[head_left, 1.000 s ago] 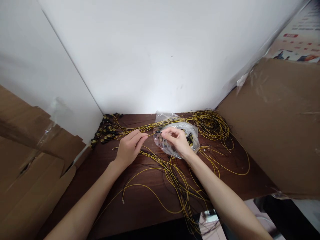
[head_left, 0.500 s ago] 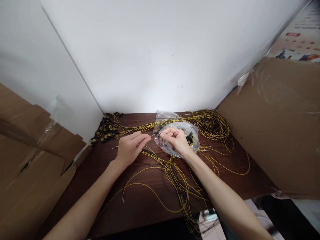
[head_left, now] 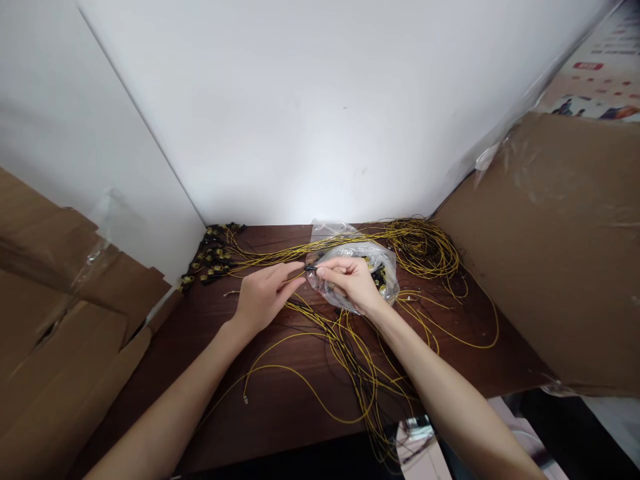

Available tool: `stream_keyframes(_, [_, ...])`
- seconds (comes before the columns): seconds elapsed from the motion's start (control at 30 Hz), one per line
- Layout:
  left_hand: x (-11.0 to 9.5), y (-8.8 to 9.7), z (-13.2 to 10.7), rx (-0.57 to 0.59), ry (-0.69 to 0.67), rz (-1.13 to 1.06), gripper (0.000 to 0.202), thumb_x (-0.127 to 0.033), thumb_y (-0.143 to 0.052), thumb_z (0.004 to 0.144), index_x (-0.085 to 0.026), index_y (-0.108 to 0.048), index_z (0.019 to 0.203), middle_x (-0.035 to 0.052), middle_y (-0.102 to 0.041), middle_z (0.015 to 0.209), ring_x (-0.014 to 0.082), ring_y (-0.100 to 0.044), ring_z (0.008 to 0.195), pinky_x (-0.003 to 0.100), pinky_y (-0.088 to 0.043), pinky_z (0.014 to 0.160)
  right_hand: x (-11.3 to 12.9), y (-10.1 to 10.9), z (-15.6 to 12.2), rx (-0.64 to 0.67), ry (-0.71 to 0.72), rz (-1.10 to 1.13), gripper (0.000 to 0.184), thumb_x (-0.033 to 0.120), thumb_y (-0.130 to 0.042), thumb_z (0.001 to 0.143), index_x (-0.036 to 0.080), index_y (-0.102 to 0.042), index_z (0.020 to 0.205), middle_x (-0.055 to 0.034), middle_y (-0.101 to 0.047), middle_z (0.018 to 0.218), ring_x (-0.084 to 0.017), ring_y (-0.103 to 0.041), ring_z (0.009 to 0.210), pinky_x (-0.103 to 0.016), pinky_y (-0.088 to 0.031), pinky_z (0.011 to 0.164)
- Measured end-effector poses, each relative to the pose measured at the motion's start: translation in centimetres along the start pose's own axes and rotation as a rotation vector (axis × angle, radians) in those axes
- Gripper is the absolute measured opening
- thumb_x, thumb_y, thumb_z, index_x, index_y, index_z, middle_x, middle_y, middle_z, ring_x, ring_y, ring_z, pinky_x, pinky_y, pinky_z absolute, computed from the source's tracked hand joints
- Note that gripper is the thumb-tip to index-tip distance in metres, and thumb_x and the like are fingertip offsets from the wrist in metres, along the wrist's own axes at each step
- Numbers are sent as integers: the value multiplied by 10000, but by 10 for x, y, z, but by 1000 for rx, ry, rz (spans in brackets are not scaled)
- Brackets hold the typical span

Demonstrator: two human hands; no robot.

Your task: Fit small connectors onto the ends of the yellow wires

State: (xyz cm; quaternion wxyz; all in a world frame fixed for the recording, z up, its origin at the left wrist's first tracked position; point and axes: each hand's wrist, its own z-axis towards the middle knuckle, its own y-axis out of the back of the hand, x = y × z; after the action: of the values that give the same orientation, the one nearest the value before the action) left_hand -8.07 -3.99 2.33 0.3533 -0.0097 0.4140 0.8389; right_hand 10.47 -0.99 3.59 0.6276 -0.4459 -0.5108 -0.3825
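Observation:
My right hand (head_left: 353, 279) pinches a small black connector sleeve (head_left: 311, 267) between thumb and forefinger. Close to the sleeve's left end is my left hand (head_left: 265, 293), its thumb and fingertips spread slightly apart. A thin yellow wire shows in that gap; whether the left fingers touch it is hard to see. Just beneath and behind my right hand lies a clear plastic bag (head_left: 387, 260) holding black and yellow parts. Yellow and black cables (head_left: 345, 347) run from below my hands toward the table's front edge.
The dark brown table (head_left: 280, 413) also bears a coil of yellow cable (head_left: 425, 247) at back right and several black-and-yellow connectors (head_left: 213, 257) at back left. Cardboard stands on the left (head_left: 65, 287) and right (head_left: 560, 253). A white wall (head_left: 300, 120) closes the back.
My left thumb and fingers have parted from their pinch on the yellow wire. The black sleeve and my right fingertips have shifted slightly left, toward the left fingertips.

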Motion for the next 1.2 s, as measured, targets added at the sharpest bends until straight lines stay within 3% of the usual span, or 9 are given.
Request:
stream_keyframes(0.17, [-3,-2,0,5,-52,-3,309,-277,-544,842,-167,-560,1131,17,-597,715,132,-568,685,248,-454,668,-4,1,0,61,23,-87,186,301,-713,650,128,-704,716,34,-515,473,-55,-391,428,-217,-325,445])
stream_keyframes(0.4, [-3,-4,-1,34,-65,-22,178,-202,-502,858,-172,-609,997,40,-609,795,138,-560,741,253,-444,687,-12,1,1,105,63,-179,215,334,-699,667,122,-685,701,50,-463,467,-44,-330,427,-212,-257,438])
stream_keyframes(0.53, [-2,-3,-1,23,-63,-20,160,-190,-503,855,-172,-605,976,44,-617,820,143,-564,762,261,-449,709,-11,0,1,97,86,-226,220,342,-687,679,123,-681,694,62,-421,429,-46,-309,406,-213,-245,425])
stream_keyframes(0.73, [0,-1,1,15,-38,-19,145,-179,-494,854,-172,-588,964,50,-632,851,155,-575,791,278,-458,729,-5,5,3,34,104,-260,228,360,-687,669,133,-679,685,40,-475,487,-63,-352,452,-226,-298,465])
stream_keyframes(0.93, [1,0,3,-3,3,-26,129,-173,-475,861,-169,-570,949,64,-628,900,177,-572,872,322,-459,803,-6,8,5,-20,112,-287,238,377,-680,671,140,-685,691,56,-403,470,-66,-309,450,-235,-270,475])
stream_keyframes(1.03, [2,0,3,-1,33,-48,137,-164,-454,870,-168,-555,963,68,-629,932,179,-573,911,332,-456,838,-7,10,5,-39,122,-296,241,387,-672,678,146,-685,696,41,-445,491,-76,-333,464,-238,-279,481])
stream_keyframes(1.2, [5,-2,2,-10,67,-38,121,-174,-446,876,-173,-536,958,58,-628,916,174,-586,880,321,-461,817,-7,10,6,-65,143,-314,218,367,-654,702,150,-681,706,46,-436,492,-74,-323,462,-234,-272,478])
